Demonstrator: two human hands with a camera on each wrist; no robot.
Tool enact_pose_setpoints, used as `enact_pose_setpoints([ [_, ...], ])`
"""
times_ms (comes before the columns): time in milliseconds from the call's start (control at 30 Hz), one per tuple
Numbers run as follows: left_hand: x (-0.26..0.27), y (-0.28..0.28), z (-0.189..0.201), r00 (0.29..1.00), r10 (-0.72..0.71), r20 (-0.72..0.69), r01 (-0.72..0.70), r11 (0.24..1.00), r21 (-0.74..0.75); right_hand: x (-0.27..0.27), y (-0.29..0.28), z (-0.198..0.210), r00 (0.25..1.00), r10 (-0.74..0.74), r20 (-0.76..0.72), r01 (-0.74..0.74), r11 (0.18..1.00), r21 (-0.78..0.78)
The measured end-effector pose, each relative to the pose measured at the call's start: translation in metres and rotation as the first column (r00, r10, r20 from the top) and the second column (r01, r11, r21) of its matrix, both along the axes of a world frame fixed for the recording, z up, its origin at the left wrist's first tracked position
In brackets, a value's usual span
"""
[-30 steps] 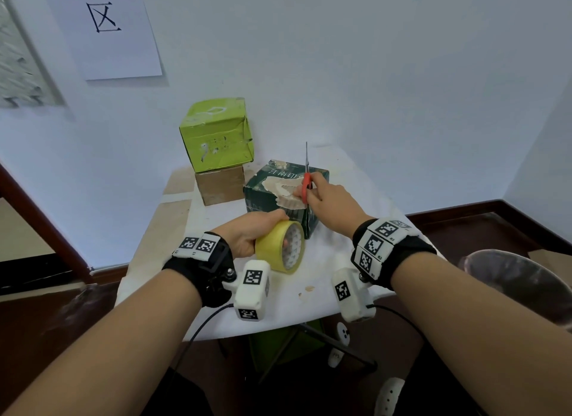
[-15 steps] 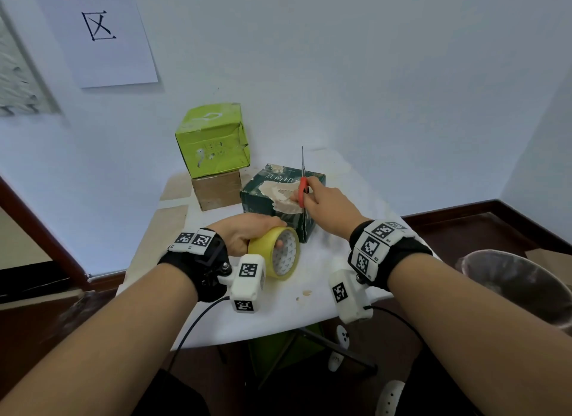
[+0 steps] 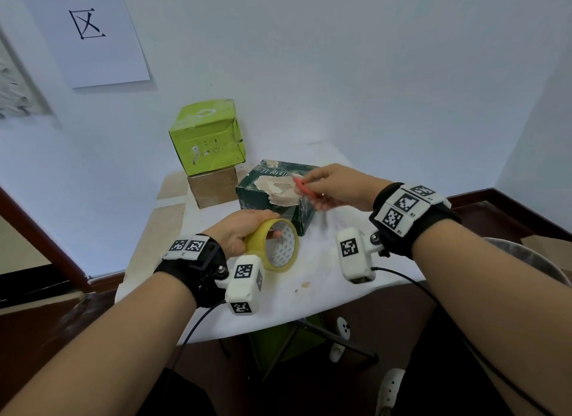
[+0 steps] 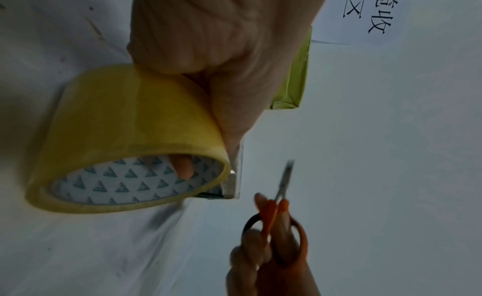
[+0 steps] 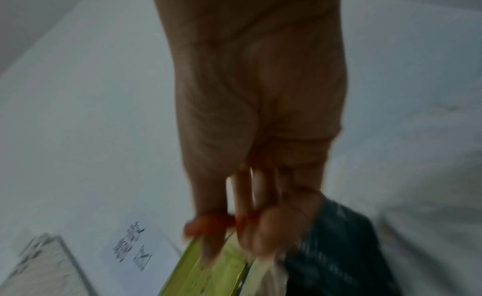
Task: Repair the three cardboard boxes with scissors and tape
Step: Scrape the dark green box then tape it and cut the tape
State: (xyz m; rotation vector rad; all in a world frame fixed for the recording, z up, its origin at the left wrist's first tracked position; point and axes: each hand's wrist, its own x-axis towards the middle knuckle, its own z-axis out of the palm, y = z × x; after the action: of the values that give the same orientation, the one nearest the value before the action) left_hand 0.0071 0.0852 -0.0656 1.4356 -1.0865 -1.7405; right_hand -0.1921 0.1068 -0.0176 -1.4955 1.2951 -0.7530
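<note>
Hands at work over a torn dark green cardboard box [image 3: 275,195] on the white-covered table [image 3: 325,260].
The right hand [image 3: 334,186] grips orange-handled scissors [image 4: 280,199] above the box, blades pointing away toward the wall; the left hand [image 3: 244,233] clasps a yellow tape roll [image 3: 272,245] just before the box, its hole facing right.

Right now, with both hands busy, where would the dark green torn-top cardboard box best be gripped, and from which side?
Probably across the intact side walls of the dark green torn-top cardboard box, coming from above. Its top face is ripped open, so pressing there would likely crush it. The green and brown stacked boxes crowd its left-rear; its right side lies free.
</note>
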Motion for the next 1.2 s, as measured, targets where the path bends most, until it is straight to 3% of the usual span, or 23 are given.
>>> enact_pose_setpoints([
  [133,0.0,-0.001,-0.002,1.0,0.003,0.016,-0.003,1.0,0.0,-0.015,0.004,-0.003,0.976,0.187,-0.114,-0.142,0.937,0.321],
  [333,0.0,-0.001,-0.002,1.0,0.009,0.014,-0.009,1.0,-0.003,-0.028,0.005,-0.001,0.938,0.289,-0.189,-0.16,0.849,0.503],
  [1200,-0.002,0.002,0.004,1.0,0.011,0.02,-0.012,1.0,0.01,0.008,-0.016,-0.014,0.878,0.266,-0.399,-0.139,0.938,0.319],
])
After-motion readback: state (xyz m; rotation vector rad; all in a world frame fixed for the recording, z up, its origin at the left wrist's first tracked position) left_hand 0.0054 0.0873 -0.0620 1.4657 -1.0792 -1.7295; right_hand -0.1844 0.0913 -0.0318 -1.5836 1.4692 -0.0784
